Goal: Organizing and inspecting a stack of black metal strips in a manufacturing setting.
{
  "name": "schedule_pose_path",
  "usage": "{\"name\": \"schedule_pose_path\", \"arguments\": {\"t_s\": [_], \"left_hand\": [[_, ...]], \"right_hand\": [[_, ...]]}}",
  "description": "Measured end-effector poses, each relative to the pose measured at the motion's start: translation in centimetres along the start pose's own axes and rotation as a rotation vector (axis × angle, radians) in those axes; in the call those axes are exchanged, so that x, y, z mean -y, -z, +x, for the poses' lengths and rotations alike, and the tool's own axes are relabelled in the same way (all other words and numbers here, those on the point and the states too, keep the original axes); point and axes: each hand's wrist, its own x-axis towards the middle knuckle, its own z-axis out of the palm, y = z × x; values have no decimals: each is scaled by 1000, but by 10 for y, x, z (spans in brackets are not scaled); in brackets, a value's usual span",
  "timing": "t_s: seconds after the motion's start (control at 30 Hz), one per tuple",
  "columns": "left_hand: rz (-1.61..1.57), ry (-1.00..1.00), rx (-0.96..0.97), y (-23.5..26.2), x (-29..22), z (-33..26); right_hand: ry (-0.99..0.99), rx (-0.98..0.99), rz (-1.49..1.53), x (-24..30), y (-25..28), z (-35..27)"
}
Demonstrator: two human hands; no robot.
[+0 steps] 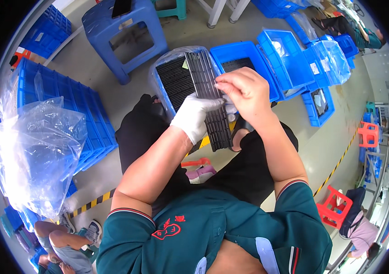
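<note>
I hold a long black slatted grille strip (212,102) up in front of me, over my lap. My left hand (193,116), in a white glove, grips it from the side near the middle. My bare right hand (244,89) pinches at its right edge with the fingertips, maybe on a small pale bit I cannot see well.

To do this well, I think I should keep the gloved hand tight so the strip does not wobble, and use only light pinches with the other hand.

The strip's long way runs away from me. Its far end points up at the blue bin (171,82) with the clear bag liner. Its near end points at my knees.
</note>
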Motion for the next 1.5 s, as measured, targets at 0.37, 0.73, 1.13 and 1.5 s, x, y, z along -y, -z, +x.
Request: {"name": "schedule_pose_path", "arguments": {"t_s": [0.37,0.73,1.13,1.5], "left_hand": [[82,-102,2,5,3,3],[70,-81,-52,3,-1,4],[-15,-50,-14,0,-4,4],[-21,-46,-27,1,-5,2]], "right_hand": [[272,-26,-331,10,-4,0],[179,-134,-109,10,-8,0],[-271,-24,176,3,-9,-5],[-62,-58,103,1,-11,-1]]}}
